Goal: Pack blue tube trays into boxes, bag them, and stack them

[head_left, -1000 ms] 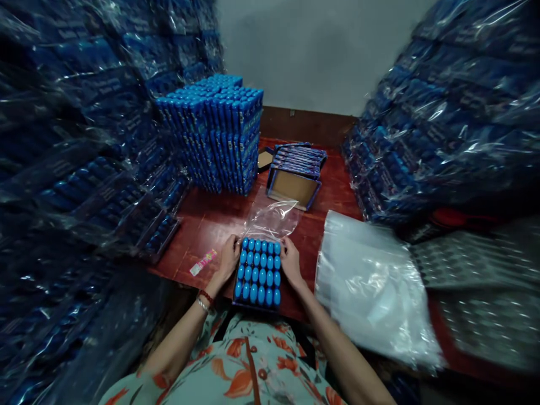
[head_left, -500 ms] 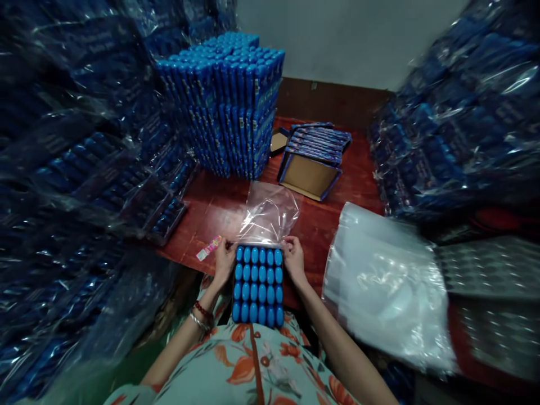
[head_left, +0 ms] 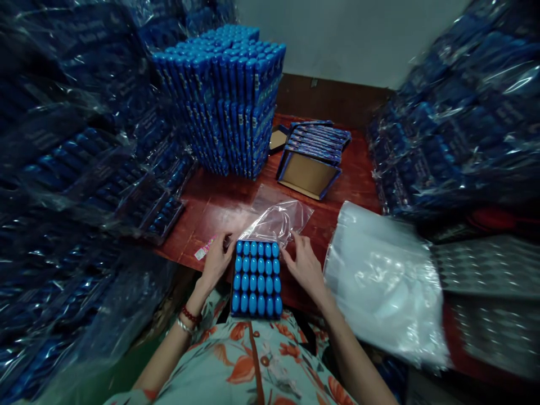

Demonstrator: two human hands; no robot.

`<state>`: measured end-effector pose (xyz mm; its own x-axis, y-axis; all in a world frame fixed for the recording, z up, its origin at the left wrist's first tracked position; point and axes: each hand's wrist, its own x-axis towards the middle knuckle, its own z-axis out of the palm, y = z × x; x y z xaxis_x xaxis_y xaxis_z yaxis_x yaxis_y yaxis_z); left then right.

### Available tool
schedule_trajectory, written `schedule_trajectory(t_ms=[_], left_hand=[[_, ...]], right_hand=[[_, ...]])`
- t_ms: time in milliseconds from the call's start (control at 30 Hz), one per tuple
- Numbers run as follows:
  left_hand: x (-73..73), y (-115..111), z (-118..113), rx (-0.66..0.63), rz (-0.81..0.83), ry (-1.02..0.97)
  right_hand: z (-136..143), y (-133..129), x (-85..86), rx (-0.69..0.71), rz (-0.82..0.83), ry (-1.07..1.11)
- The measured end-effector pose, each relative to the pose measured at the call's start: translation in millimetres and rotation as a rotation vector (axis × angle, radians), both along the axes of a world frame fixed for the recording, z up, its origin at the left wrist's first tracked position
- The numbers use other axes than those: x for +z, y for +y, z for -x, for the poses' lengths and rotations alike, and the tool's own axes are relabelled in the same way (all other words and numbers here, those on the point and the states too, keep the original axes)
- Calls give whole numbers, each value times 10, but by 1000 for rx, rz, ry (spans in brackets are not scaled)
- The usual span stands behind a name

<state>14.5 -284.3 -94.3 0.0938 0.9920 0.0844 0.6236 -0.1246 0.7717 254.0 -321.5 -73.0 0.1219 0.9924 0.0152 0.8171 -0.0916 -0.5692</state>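
Note:
A tray of glossy blue, rounded pieces in several rows lies at the table's near edge, against my shirt front. The mouth of a clear plastic bag meets its far edge, and the rest of the bag spreads loosely over the table beyond. At the tray's far left corner, my left hand has thumb and fingertips closed on the bag's edge. My right hand is at the far right corner, thumb by the tray and bent fingers on the bag film.
Tall stacks of blue packs stand at the back left. Several open cartons are nested behind the bag. A pile of clear bags and clear moulded trays lie right. A pink wrapper lies left. Wrapped packs rise on both sides.
My right hand has moved slightly right and its thumb and fingers have parted somewhat. The bag's far part has swung right and crumpled. The tray has shifted slightly up in view.

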Motion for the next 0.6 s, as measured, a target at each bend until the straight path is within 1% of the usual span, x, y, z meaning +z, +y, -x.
schedule_trajectory(t_ms=[100,133,200,267,300,433,533,600], left_hand=[[68,46,-55,-41,-27,33],[86,30,-57,-50,-46,45],[108,-56,-22,-69,-96,51],[106,-208,55,-117,-155,48],[96,-303,101,-152,-200,56],[0,-764,289,-277,-420,136],[-134,-1149,437,-408,-437,215],[-235,-1377,543,-497,-384,269]], right_hand=[[-36,236,41,226,11,224],[-36,265,47,261,6,285],[-26,209,56,256,-66,335],[-13,16,58,236,-173,311],[-9,-112,54,249,-210,291],[-17,-661,-18,368,-326,188],[-56,-1015,-99,472,-390,111],[-96,-1216,-145,549,-358,83]])
